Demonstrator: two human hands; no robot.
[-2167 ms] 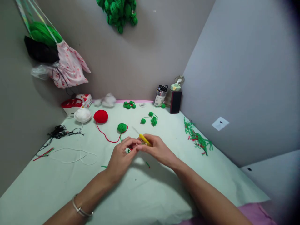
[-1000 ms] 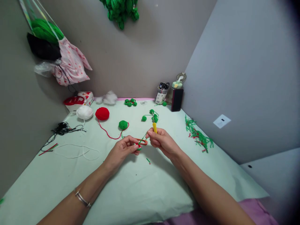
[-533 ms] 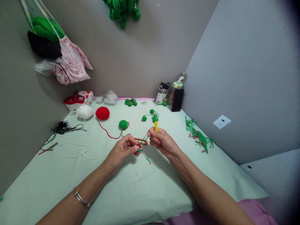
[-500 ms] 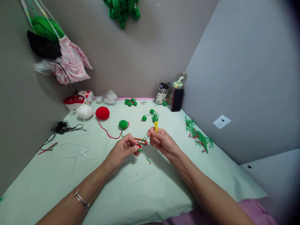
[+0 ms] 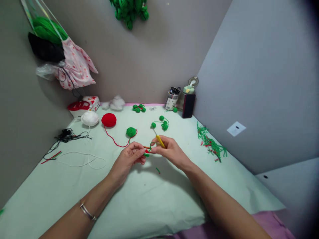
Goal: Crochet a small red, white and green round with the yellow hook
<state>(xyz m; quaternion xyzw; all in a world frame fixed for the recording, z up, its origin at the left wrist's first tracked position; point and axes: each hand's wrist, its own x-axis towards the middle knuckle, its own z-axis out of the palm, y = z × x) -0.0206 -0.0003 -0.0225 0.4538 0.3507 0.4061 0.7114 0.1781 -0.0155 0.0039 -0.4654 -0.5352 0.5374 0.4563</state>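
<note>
My left hand [image 5: 132,154] pinches a small red, white and green crochet piece [image 5: 146,153] between thumb and fingers. A yellow-handled crochet hook [image 5: 159,141] is gripped in my right hand [image 5: 169,149], its metal tip pointing up and to the left. The right fingertips are close beside the piece, with green yarn [image 5: 150,146] between them. Behind the hands lies an orange-red scissors-like tool [image 5: 147,147], mostly hidden. A green yarn ball [image 5: 131,132] sits just beyond the left hand, and a red yarn ball [image 5: 109,119] lies farther left with its strand trailing toward the green one.
A white yarn ball [image 5: 90,118], black cords [image 5: 67,135] and white stuffing [image 5: 117,103] lie at left and back. Small green crocheted balls [image 5: 164,125] lie beyond my hands. A pen cup [image 5: 171,99] and phone [image 5: 188,106] stand at the back right; yarn scraps [image 5: 211,144] line the right edge.
My right hand has come left and down to the crochet piece, and the hook has tipped from upright to leaning left. My left hand has barely shifted.
</note>
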